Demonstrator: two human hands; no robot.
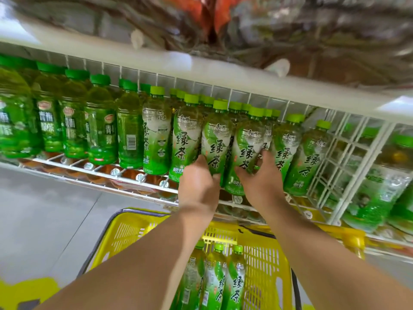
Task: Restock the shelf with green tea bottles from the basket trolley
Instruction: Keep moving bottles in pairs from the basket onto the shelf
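Left hand [199, 186] & right hand [261, 182] grips each curl round green tea bottles [215, 142] at shelf [125, 179] front edge; we risk tipping them off.

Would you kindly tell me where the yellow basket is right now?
In the head view, the yellow basket sits at bottom centre, just below the shelf, under both forearms, holding three green tea bottles.

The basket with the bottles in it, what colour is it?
The basket is bright yellow, clearest in the head view.
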